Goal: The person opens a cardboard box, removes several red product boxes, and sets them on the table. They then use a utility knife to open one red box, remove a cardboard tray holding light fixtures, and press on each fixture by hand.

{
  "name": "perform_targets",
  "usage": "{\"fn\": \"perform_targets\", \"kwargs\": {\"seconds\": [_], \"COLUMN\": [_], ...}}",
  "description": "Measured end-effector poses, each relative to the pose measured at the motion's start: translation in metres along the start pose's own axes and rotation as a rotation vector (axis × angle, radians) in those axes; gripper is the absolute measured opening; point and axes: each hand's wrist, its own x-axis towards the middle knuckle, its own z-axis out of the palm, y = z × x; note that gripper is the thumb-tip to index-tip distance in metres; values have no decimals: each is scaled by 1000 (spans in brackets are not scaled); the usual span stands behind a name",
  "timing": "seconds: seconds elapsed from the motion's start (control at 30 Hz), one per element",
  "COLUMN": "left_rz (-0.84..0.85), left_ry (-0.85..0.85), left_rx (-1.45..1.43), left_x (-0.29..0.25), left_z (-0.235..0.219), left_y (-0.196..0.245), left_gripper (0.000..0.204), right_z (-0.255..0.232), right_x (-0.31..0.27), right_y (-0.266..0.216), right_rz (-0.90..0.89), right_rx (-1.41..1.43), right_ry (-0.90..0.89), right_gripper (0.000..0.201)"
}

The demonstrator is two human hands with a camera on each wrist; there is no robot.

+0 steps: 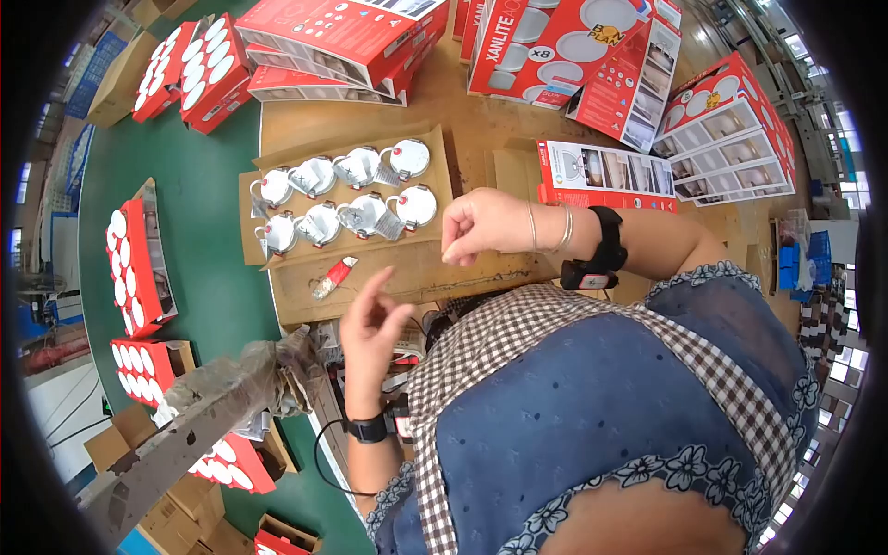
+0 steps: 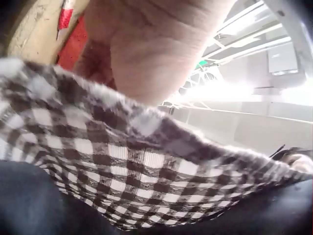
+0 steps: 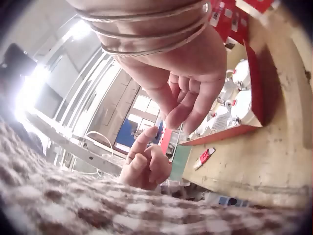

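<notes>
Red "XANLITE" box (image 1: 546,55), marked "x8", sits beyond the right hand (image 1: 490,222).

Brightly lit — white glare (image 2: 220,90) in both wrist views, edges dark.

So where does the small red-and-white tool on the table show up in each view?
Head: red-and-white tool left of centre, mid-height.
Left wrist: near the top-left corner, cut by the edge.
Right wrist: right of centre, below the middle.
Shared landmark: brown-and-white checked apron.
</notes>
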Motion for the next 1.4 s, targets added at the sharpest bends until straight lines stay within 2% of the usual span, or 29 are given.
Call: {"fn": "perform_targets", "kwargs": {"seconds": [0.03,0.1,0.17,0.23,0.27,0.3,0.37,0.43,0.5,0.57,0.6,0.63,0.7,0.73,0.77,0.8,0.83,0.9,0.93,0.97,1.0,1.03,1.07,1.2,1.27,1.4], "left_rz": [2,-60,-55,-53,-42,-32,-67,-101,-42,-45,-49,-52,108,105,123,139,136,431,429,391,354,355,432,641,644,671], "left_ry": [66,173,248,325,362,398,401,396,391,379,372,366,349,342,319,295,291,335,333,300,268,262,228,124,84,0], "left_rx": [-21,-22,-6,9,13,16,-6,-28,9,56,105,104,319,318,458,597,597,834,831,814,795,790,850,973,956,907], "left_x": [0,0,5,10,12,14,16,20,24,28,29,31,34,36,38,40,43,54,58,61,65,70,75,87,87,84], "left_z": [-5,-13,-16,-16,-16,-16,-19,-20,-18,-15,-14,-14,-13,-14,-15,-16,-16,-15,-14,-13,-12,-11,-12,-14,-8,-1], "left_y": [-9,-19,-31,-38,-39,-40,-42,-46,-52,-53,-53,-54,-56,-55,-50,-47,-47,-45,-44,-43,-43,-43,-45,-55,-54,-54], "left_gripper": [45,35,30,26,24,22,21,20,19,18,17,17,17,17,19,22,22,28,28,29,31,31,29,24,22,22], "right_z": [2,8,18,27,31,31,35,38,39,39,40,43,43,39,35,30,26,18,16,14,12,10,10,11,5,1], "right_x": [-2,-5,1,-2,-2,-2,-6,-8,-7,2,2,1,-1,-1,0,1,-2,-9,-7,-4,-1,3,10,22,26,33], "right_y": [2,5,28,35,37,36,18,17,27,56,65,69,72,66,62,62,58,44,49,52,52,52,56,55,58,62], "right_rz": [4,-114,-241,-225,-297,-297,-48,-34,-18,-291,-286,-597,-898,-817,-737,-475,-471,-220,-302,-297,-367,-435,-418,-278,-267,-289], "right_rx": [6,-393,-457,-549,-572,-571,-705,-781,-854,-953,-948,-988,-1008,-974,-941,-853,-850,-925,-865,-865,-867,-866,-825,-750,-682,-775], "right_ry": [1,-12,-151,-281,-309,-313,-373,-356,-336,-308,-307,-150,20,30,39,-21,-21,173,325,326,444,564,632,770,823,893], "right_gripper": [15,16,16,17,17,17,29,33,37,37,37,34,31,29,27,21,21,16,11,11,10,10,9,9,8,8]}}
